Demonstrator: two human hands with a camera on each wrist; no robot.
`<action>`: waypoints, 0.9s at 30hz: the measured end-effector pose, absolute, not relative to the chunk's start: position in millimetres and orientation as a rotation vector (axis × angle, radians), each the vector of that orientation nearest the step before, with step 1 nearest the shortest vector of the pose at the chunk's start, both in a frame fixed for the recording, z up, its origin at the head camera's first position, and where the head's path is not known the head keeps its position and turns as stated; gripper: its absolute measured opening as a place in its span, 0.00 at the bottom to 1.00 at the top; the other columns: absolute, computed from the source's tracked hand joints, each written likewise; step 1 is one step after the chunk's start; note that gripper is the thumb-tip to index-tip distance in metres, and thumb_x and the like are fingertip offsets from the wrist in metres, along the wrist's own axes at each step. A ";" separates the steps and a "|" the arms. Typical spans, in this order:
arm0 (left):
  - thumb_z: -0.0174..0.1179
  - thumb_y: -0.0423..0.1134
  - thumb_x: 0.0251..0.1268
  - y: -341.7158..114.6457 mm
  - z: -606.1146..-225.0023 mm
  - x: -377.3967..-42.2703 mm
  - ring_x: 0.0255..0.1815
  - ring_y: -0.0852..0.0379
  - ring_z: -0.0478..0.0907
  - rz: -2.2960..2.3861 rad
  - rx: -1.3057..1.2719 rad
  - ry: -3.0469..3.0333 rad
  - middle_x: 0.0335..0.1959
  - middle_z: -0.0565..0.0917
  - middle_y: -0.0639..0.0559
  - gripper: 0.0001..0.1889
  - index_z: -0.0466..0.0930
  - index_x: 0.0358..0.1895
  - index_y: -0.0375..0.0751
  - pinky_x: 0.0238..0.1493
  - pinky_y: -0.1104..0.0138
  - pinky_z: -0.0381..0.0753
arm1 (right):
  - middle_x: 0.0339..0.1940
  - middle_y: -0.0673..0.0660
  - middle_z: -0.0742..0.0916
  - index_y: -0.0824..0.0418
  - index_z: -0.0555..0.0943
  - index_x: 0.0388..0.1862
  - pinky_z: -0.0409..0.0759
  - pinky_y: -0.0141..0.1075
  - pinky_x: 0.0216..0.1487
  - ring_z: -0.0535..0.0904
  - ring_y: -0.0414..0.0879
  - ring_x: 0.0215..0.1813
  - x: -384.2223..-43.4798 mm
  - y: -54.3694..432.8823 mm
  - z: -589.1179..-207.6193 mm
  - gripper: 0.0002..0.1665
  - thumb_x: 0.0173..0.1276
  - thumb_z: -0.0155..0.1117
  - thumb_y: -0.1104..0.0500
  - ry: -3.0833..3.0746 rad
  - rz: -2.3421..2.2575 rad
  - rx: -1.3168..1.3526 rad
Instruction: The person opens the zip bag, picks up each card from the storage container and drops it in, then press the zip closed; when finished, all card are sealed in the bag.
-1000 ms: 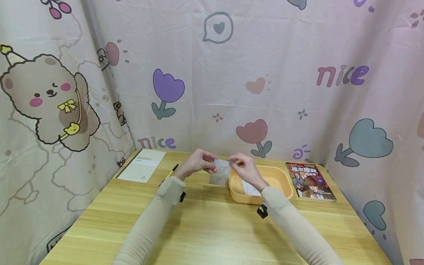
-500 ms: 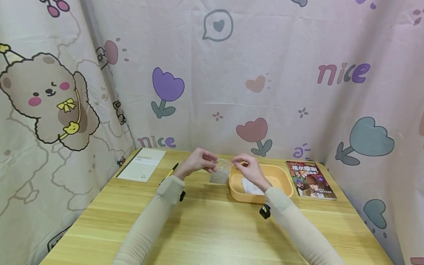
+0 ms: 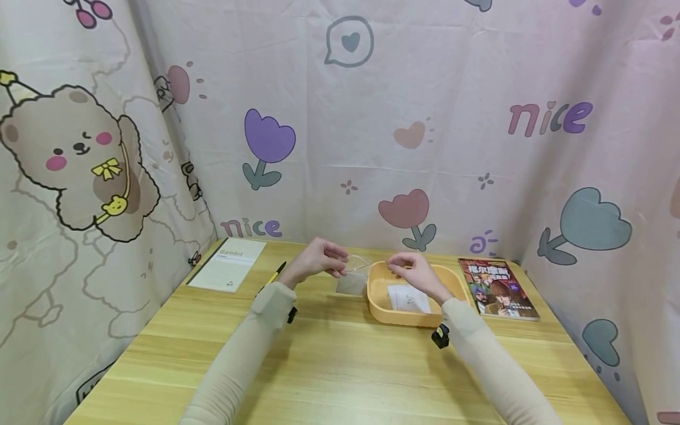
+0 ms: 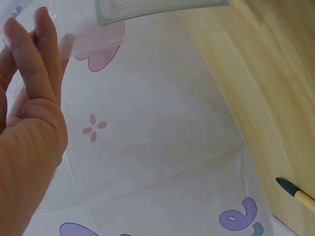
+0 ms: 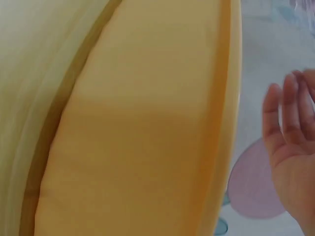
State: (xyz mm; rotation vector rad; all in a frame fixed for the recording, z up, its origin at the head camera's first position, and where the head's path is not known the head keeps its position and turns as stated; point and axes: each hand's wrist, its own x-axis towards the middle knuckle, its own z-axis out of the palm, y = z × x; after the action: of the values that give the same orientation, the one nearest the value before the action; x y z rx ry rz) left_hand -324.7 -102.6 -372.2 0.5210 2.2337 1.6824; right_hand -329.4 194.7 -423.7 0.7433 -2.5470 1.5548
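Note:
A clear plastic bag [image 3: 357, 263] hangs from my left hand [image 3: 321, 260], whose thumb and fingers pinch its left edge. Its mouth gapes as a thin oval, and a greyish rectangle shows beneath it. In the left wrist view a pale, teal-edged panel [image 4: 157, 7] overlaps the clear film beyond the raised fingers. My right hand [image 3: 412, 271] is over the yellow tray [image 3: 448, 277], a little apart from the bag, with nothing visible in its fingers. From the right wrist the same hand [image 5: 295, 128] shows loosely bent fingers beside the tray's rim.
A white flat piece [image 3: 409, 298] with a small drawing lies in the tray. Right of the tray is a colourful magazine [image 3: 498, 289]. At the left lie a notebook [image 3: 228, 265] and a yellow-and-black pen [image 3: 276, 273]. A patterned curtain [image 3: 340, 118] stands behind the table.
My right hand has let go of the bag's edge and moved right over the tray. The bag's mouth has widened, and my left hand stays nearly where it was.

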 end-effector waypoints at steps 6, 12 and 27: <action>0.64 0.24 0.61 -102.6 -372.5 -324.5 0.33 0.52 0.88 1.678 0.519 2.233 0.55 0.81 0.28 0.19 0.77 0.56 0.25 0.41 0.57 0.89 | 0.44 0.69 0.87 0.66 0.84 0.48 0.87 0.44 0.41 0.84 0.48 0.39 -332.6 214.8 -431.1 0.12 0.69 0.64 0.62 -2.677 1.480 0.742; 0.63 0.24 0.61 -102.7 -372.3 -325.5 0.33 0.52 0.88 1.679 0.518 2.228 0.56 0.79 0.26 0.19 0.77 0.56 0.25 0.45 0.53 0.89 | 0.47 0.73 0.85 0.73 0.81 0.52 0.86 0.36 0.42 0.83 0.61 0.48 -334.8 228.5 -437.3 0.15 0.67 0.61 0.70 -2.759 1.418 0.788; 0.63 0.24 0.61 -102.9 -370.7 -322.1 0.32 0.53 0.87 1.677 0.512 2.248 0.51 0.84 0.32 0.20 0.76 0.58 0.23 0.38 0.61 0.90 | 0.48 0.66 0.87 0.70 0.82 0.52 0.82 0.53 0.56 0.81 0.60 0.50 -338.1 254.3 -458.4 0.21 0.57 0.70 0.71 -2.964 1.075 0.739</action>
State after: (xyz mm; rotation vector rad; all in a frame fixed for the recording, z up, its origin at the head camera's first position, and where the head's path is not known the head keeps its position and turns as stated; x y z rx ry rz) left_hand -322.1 -102.9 -370.7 0.5115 2.2476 1.6770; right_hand -338.1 254.3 -458.4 0.7394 -2.9639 1.0745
